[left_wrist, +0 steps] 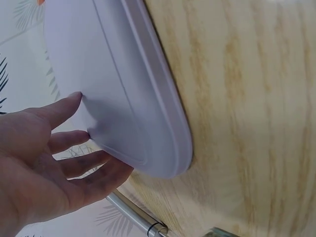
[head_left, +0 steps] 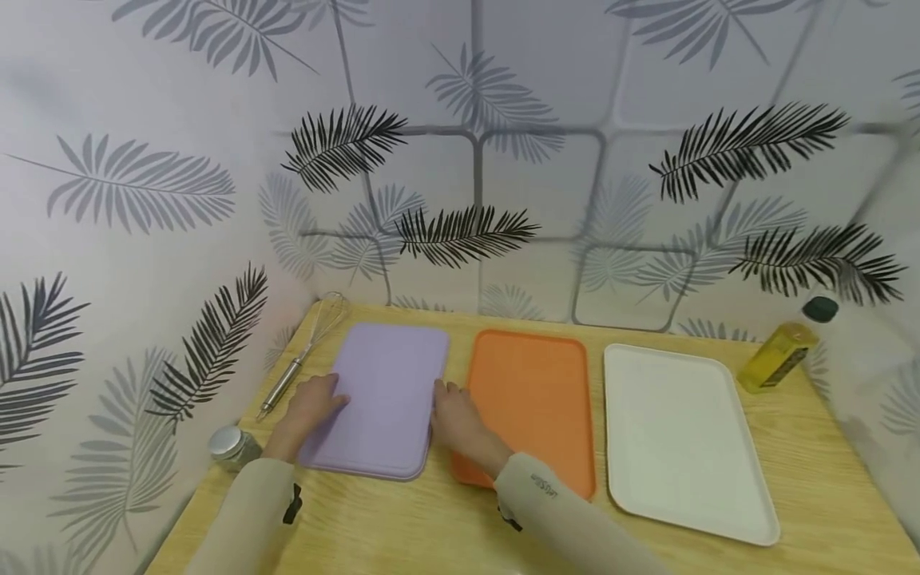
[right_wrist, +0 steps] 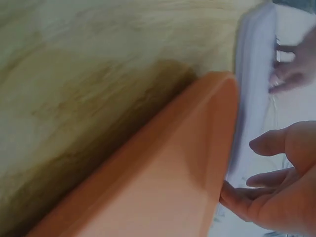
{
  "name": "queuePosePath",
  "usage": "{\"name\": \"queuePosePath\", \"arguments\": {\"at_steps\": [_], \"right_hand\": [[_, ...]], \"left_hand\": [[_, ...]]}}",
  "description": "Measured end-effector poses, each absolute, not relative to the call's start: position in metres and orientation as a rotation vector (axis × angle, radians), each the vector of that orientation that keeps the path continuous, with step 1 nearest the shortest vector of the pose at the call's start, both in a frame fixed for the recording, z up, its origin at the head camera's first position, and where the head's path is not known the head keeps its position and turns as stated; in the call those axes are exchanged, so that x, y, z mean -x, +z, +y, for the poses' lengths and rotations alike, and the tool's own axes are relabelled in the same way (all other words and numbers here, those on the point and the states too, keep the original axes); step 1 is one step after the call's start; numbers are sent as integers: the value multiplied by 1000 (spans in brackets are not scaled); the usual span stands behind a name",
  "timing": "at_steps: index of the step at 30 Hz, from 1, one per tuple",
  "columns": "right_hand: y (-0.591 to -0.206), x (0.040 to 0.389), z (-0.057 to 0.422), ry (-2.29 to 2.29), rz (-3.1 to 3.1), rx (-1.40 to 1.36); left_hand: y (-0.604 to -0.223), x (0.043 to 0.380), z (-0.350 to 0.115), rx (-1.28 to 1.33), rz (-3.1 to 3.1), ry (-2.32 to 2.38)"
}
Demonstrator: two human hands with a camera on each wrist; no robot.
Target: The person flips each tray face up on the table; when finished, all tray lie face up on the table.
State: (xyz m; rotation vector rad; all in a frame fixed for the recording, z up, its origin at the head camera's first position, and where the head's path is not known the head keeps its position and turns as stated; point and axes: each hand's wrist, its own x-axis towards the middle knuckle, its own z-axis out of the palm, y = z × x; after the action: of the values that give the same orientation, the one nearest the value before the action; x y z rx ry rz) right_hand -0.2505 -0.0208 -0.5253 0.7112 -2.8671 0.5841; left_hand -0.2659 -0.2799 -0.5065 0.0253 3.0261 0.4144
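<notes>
A lilac tray (head_left: 391,391) lies on the left part of the table. My left hand (head_left: 312,407) holds its left edge, with the thumb over the top face; in the left wrist view the thumb (left_wrist: 66,109) and fingers of that hand touch the tray's rim area. At the right edge of the same tray is my right hand (head_left: 460,423), its fingers bent at the rim. Beside that hand lies an orange tray (head_left: 532,399), partly under the right forearm. The right wrist view shows the right fingers (right_wrist: 237,200) between the two trays; the fingertips are partly hidden.
A white tray (head_left: 679,439) lies to the right, with a bottle of yellow oil (head_left: 779,355) behind its right corner. On the left are a whisk (head_left: 302,359) and a glass jar with a metal lid (head_left: 233,447). Leaf-patterned curtains (head_left: 532,160) border the table's back and sides.
</notes>
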Motion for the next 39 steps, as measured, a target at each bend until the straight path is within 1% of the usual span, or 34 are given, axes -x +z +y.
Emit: {"name": "queuePosePath", "arguments": {"at_steps": [5,15,19,25,30,39], "right_hand": [[-540,249,-27,379,-2732,-700],[-531,238,-39,551,-2807,-570],[-531,233,-42,767,-2806,-466],[-535,234,-46,1156,-2823,-280],[-533,233,-47,1392,-2790,-143],[-526,237,-37,1744,-2630,-215]], "left_hand": [[-507,268,-278,-8,2989,439],[-512,271,-274,-28,3062,434],[-513,268,-272,-55,3098,452],[-518,267,-273,0,3129,515],[-521,268,-276,41,3129,553],[-526,264,-285,43,3116,604]]}}
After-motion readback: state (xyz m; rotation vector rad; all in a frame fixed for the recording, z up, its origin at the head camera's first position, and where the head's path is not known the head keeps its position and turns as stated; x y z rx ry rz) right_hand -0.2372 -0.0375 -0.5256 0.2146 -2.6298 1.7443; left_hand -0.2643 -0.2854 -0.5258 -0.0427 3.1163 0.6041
